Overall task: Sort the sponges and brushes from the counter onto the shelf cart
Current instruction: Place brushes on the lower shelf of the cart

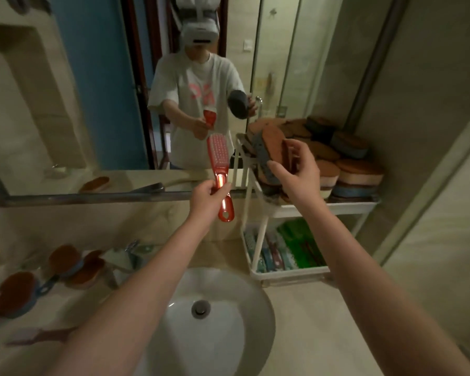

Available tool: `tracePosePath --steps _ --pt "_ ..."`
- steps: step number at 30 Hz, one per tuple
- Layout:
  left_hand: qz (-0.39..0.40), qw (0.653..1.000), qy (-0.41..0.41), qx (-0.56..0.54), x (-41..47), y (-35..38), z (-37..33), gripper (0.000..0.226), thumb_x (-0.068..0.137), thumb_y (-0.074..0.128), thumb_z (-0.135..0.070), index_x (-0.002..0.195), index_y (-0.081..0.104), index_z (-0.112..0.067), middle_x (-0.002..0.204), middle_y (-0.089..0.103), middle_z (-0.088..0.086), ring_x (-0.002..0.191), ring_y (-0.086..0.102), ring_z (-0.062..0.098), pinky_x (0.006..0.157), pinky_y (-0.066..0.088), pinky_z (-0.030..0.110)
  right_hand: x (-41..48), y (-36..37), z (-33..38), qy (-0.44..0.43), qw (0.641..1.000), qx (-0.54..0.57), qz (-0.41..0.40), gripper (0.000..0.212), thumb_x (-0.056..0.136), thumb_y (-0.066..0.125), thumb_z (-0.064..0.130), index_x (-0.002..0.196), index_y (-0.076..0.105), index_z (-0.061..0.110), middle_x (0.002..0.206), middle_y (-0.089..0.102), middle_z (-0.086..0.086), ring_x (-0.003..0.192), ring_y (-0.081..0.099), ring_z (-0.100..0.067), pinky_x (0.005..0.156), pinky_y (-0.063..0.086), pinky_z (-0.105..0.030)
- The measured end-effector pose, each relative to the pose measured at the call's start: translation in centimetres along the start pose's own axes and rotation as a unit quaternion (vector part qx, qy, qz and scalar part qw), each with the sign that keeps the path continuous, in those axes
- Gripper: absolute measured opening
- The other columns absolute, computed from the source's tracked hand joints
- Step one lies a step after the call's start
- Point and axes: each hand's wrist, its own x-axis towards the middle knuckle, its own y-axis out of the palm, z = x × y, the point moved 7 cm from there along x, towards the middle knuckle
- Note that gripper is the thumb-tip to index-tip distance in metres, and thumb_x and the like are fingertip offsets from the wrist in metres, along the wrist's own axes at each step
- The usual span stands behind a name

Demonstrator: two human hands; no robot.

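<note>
My left hand (207, 195) grips a red brush (219, 169) by its handle, bristle head pointing up, in front of the mirror. My right hand (296, 169) holds an oval sponge (272, 151), orange on one face and grey on the other, just over the left end of the white shelf cart's (337, 206) top tier. That tier holds a pile of similar orange and blue sponges (356, 169). The lower tier (288, 272) holds brushes with coloured handles and a green one. On the counter at left lie more orange sponges (76, 264) and a pink brush (38, 336).
A white sink basin (228, 321) with a drain sits below my arms, its tap (128, 256) behind it at left. A large mirror (92, 104) fills the wall ahead and shows a person's reflection. A glass shower partition (432, 131) stands to the right of the cart.
</note>
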Motion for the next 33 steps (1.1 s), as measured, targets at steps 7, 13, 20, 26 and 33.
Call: tracePosePath --steps 7,13,20,26,33 --pt "0.021 0.999 0.047 -0.015 2.6 6.2 -4.2 0.016 0.087 0.064 -0.017 0.089 0.064 -0.002 0.078 0.063 0.01 0.072 0.058 0.018 0.067 0.045 0.028 5.9 -7.6 -2.4 0.016 0.996 -0.062 -0.058 0.039 0.082 0.067 0.043 0.111 0.05 0.024 0.113 0.052 0.003 0.1 0.055 -0.014 0.083 0.051 -0.027" --pt "0.039 0.996 0.079 -0.005 5.3 10.3 -7.6 0.021 0.086 0.065 -0.015 0.068 0.055 -0.011 0.064 0.056 0.001 0.052 0.053 -0.001 0.051 0.041 0.013 10.9 -10.0 -4.9 0.052 0.988 -0.137 -0.051 0.041 0.084 0.066 0.043 0.115 0.056 0.019 0.113 0.056 -0.001 0.098 0.057 -0.015 0.085 0.055 -0.034" --pt "0.053 0.995 0.079 0.015 6.6 12.5 -8.0 0.021 0.085 0.067 -0.018 0.069 0.056 -0.009 0.068 0.059 0.007 0.066 0.057 0.018 0.064 0.044 0.029 14.1 -8.7 -6.5 0.05 0.954 -0.295 0.001 0.028 0.084 0.063 0.043 0.096 0.054 0.019 0.101 0.053 -0.002 0.082 0.056 -0.019 0.064 0.05 -0.031" --pt "0.052 0.996 0.069 0.011 6.7 12.4 -7.2 0.022 0.084 0.067 -0.019 0.077 0.059 0.0 0.073 0.06 0.012 0.069 0.057 0.02 0.065 0.044 0.031 14.5 -6.7 -7.8 0.047 0.91 -0.41 0.038 0.046 0.085 0.057 0.049 0.115 0.052 0.015 0.12 0.051 -0.009 0.107 0.051 -0.031 0.079 0.052 -0.041" --pt "0.051 0.996 0.064 -0.026 5.1 11.8 -6.4 0.034 0.087 0.063 -0.021 0.094 0.059 0.012 0.088 0.063 0.03 0.077 0.058 0.025 0.071 0.046 0.037 12.7 -6.9 -6.5 -0.029 0.887 -0.461 -0.014 0.042 0.09 0.049 0.049 0.106 0.06 0.012 0.114 0.058 -0.011 0.113 0.045 -0.034 0.087 0.043 -0.043"
